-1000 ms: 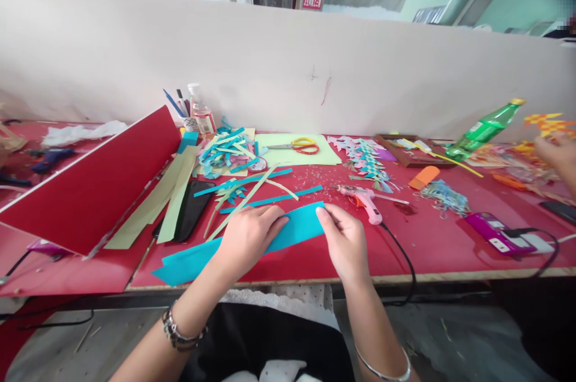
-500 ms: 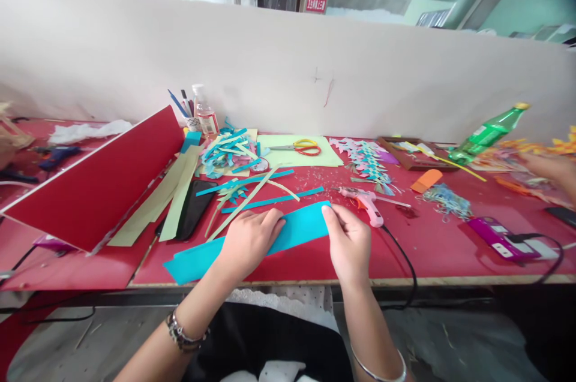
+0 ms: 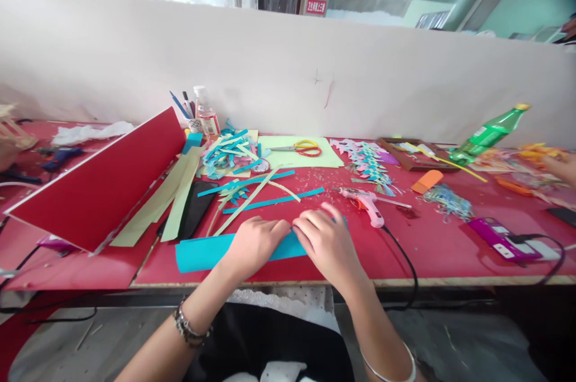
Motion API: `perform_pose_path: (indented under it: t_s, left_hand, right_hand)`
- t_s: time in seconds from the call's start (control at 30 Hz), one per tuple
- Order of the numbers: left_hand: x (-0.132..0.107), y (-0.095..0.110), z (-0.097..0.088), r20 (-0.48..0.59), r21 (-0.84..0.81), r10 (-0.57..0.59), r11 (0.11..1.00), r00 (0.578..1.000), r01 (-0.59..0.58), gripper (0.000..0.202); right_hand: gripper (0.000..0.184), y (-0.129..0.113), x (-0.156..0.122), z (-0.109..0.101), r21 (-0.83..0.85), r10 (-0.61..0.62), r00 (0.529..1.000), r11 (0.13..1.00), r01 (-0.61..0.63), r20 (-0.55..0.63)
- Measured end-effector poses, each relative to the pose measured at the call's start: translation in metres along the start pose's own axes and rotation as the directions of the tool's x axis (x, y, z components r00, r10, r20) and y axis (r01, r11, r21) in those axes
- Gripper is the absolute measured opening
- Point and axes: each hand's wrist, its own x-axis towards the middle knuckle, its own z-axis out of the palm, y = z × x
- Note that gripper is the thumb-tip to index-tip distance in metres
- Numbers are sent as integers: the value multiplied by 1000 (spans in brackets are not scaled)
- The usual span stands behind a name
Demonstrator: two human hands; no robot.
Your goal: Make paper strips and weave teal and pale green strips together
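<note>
A long blue sheet of paper [image 3: 204, 252], seemingly folded lengthwise, lies along the table's near edge under both hands. My left hand [image 3: 258, 244] is closed on its upper edge near the middle, thumb and fingers pinched together. Right beside it, my right hand [image 3: 321, 241] grips the same edge with bent fingers; the index finger is raised. The hands almost touch, and they cover much of the paper. Just beyond lie narrow blue strips [image 3: 274, 201] and a pale green strip [image 3: 243, 205].
A pink glue gun [image 3: 366, 205] with a black cable lies to the right. Scissors [image 3: 306, 148] rest on pale green paper. A red board [image 3: 103, 184] leans at left. Farther right are a tilted green bottle [image 3: 490, 133], a purple power strip [image 3: 499, 238] and another person's hand [image 3: 560, 166].
My right hand has moved left along the blue paper, from its right end to beside my left hand. The paper's left end has swung up slightly and its two layers now line up.
</note>
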Motion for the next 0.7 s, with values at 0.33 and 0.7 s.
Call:
perform_pose_path:
  t_s: [0.33, 0.7]
  left_hand:
    - [6, 3, 47, 262, -110, -116, 983, 958, 149, 25]
    - [-27, -25, 41, 244, -35, -116, 991, 963, 128, 24]
  right_hand:
    - [18, 28, -19, 61, 27, 25, 957, 999, -34, 289]
    - [16, 26, -24, 65, -42, 51, 971, 998, -42, 233]
